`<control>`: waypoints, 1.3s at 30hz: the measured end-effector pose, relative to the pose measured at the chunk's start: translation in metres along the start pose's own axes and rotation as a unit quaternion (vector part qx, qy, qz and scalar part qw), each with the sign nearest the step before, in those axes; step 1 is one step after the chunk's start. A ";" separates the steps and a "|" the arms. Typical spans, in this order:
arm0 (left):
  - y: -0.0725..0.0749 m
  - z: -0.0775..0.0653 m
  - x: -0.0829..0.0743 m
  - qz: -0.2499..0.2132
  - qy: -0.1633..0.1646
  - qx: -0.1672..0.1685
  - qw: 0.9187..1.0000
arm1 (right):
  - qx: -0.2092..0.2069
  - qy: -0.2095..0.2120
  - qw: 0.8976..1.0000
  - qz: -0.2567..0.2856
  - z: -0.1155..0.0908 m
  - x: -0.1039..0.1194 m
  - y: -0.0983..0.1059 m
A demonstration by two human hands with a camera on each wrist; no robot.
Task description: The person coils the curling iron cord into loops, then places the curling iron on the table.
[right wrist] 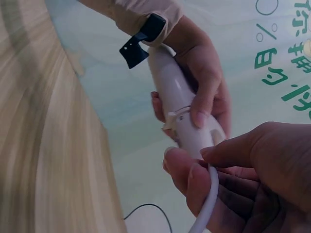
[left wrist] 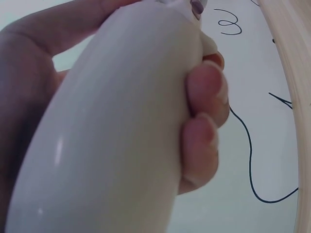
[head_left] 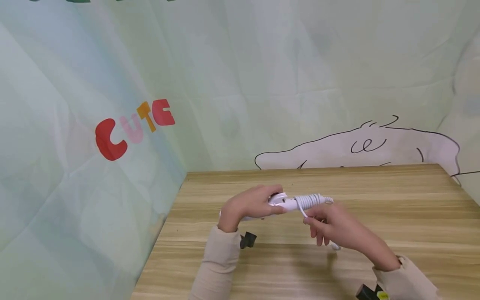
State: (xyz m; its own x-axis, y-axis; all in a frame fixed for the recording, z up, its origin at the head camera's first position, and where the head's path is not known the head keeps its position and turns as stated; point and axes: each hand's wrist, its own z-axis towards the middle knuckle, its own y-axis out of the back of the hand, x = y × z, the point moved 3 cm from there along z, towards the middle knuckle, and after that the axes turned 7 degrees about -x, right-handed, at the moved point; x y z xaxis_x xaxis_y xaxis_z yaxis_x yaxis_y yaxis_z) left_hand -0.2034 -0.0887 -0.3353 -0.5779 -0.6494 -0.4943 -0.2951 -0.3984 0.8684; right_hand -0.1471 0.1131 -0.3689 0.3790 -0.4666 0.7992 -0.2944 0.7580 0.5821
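A white corded appliance (head_left: pixel 288 204), long and rounded like a curling iron, is held above the table. My left hand (head_left: pixel 253 204) grips its body, the thumb on one side and fingers curled round the other; the left wrist view shows the smooth, wide white body (left wrist: pixel 112 116) close up. Several turns of white cord (head_left: pixel 309 201) are wound round the appliance's right part. Just below these coils, my right hand (head_left: pixel 333 225) pinches the running length of cord (right wrist: pixel 210 199) between thumb and fingers. A small white end (head_left: pixel 335 246) shows beneath the right hand, mostly hidden.
Below both hands lies a wood-grain table (head_left: pixel 285 271). Its far edge meets a pale green printed cloth (head_left: pixel 225 104) that also hangs on the left. Black mounts sit at the left wrist (head_left: pixel 247 240) and the right wrist (head_left: pixel 369 293).
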 end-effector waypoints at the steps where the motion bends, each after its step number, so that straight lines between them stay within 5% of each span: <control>1: 0.001 0.000 0.000 -0.001 -0.001 0.000 1.000 | 0.002 0.000 1.000 0.010 0.000 -0.002 -0.002; 18: 0.001 -0.003 -0.002 -0.071 0.008 0.017 0.997 | -0.037 0.013 0.990 0.137 0.008 -0.046 -0.027; 30: 0.000 -0.004 -0.007 -0.103 -0.013 0.026 0.994 | -0.078 0.101 0.979 0.161 0.014 -0.073 -0.030; 35: 0.001 -0.005 -0.011 -0.118 -0.014 0.033 0.992 | -0.114 0.128 0.981 0.090 0.018 -0.077 -0.024; 39: 0.001 -0.006 -0.015 -0.121 -0.020 0.041 0.992 | -0.130 0.108 0.980 -0.100 0.015 -0.077 -0.015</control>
State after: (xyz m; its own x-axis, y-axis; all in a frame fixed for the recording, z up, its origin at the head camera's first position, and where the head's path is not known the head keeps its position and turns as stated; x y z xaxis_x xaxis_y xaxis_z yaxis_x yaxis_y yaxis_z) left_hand -0.1900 -0.0831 -0.3273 -0.5119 -0.5136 -0.6886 -0.4898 -0.4840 0.7251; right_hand -0.1853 0.1313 -0.4368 0.5921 -0.5318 0.6055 0.0286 0.7648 0.6436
